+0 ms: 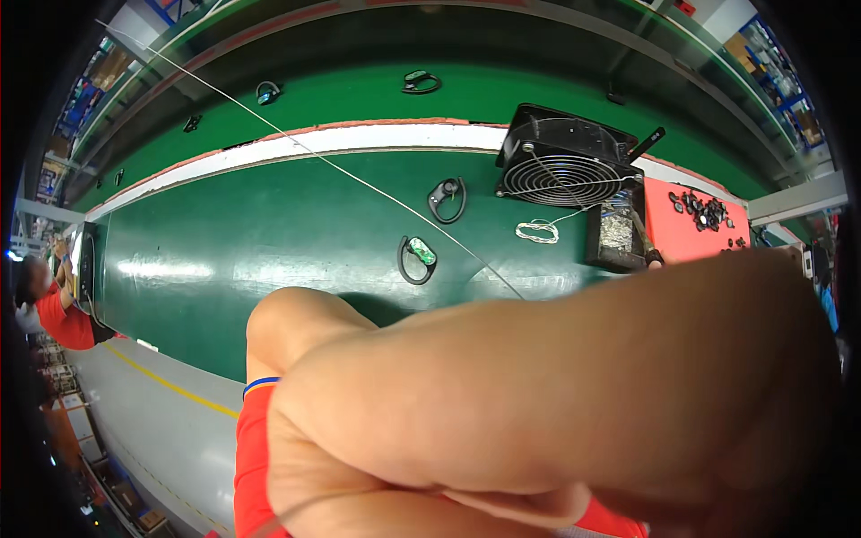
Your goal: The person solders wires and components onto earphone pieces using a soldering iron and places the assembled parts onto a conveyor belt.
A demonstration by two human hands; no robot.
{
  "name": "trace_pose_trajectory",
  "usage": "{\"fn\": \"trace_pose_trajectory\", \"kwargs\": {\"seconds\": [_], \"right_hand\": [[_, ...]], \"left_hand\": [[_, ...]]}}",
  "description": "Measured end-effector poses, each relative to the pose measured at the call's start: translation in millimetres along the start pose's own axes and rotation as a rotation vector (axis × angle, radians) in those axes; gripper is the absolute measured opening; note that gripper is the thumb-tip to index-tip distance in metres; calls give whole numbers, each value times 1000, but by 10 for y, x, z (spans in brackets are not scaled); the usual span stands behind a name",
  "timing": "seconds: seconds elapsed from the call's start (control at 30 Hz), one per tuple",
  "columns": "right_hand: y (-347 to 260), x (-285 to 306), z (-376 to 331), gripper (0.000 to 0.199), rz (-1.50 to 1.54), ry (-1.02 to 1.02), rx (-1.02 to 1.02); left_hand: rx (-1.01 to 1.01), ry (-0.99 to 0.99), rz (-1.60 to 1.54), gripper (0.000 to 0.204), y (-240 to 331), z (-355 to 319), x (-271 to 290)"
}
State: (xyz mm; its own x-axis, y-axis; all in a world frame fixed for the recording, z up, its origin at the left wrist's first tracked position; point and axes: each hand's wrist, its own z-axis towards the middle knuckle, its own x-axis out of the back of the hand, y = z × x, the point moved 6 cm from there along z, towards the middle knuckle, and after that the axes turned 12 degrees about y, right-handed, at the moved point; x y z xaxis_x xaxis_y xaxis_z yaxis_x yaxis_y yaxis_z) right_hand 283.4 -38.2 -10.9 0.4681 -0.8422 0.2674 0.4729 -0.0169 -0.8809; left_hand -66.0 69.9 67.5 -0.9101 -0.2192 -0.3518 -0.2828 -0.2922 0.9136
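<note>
A bare arm (502,386), large and blurred, crosses the lower view; it appears to be my left arm, bent, with its hand out of sight. Behind it, only a fingertip of my right hand (656,264) shows, closed on the handle of what looks like a soldering iron (643,237). The iron leans at the edge of a black box (596,240) with shiny metal bits inside. An ear-hook earphone (420,252) lies open on the green bench, its green circuit board showing. A black ear-hook earphone (446,201) lies beyond it.
A black fan (565,157) with a wire guard stands behind the box. Small black parts (704,212) lie on a red mat (662,215) at right. A thin pale wire (350,173) slants over the bench near a coiled wire (537,232). Another person (67,314) works at far left.
</note>
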Motion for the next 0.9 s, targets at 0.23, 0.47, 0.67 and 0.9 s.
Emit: {"fn": "trace_pose_trajectory", "kwargs": {"seconds": [0.23, 0.47, 0.67, 0.9], "right_hand": [[-20, -7, -3, 18, 55, -22, -32], [-76, -40, -50, 15, 90, -23, -3], [-45, 18, -46, 16, 75, -13, -3], [-25, -29, -37, 17, 38, -54, -44]], "left_hand": [[-27, 203, 40, 24, 82, -40, -259], [-389, -321, 957, 39, -695, 1528, -596], [-248, -275, 1401, 46, -1524, 1728, -399], [-394, -344, 1380, 36, -1642, 1787, -340]]}}
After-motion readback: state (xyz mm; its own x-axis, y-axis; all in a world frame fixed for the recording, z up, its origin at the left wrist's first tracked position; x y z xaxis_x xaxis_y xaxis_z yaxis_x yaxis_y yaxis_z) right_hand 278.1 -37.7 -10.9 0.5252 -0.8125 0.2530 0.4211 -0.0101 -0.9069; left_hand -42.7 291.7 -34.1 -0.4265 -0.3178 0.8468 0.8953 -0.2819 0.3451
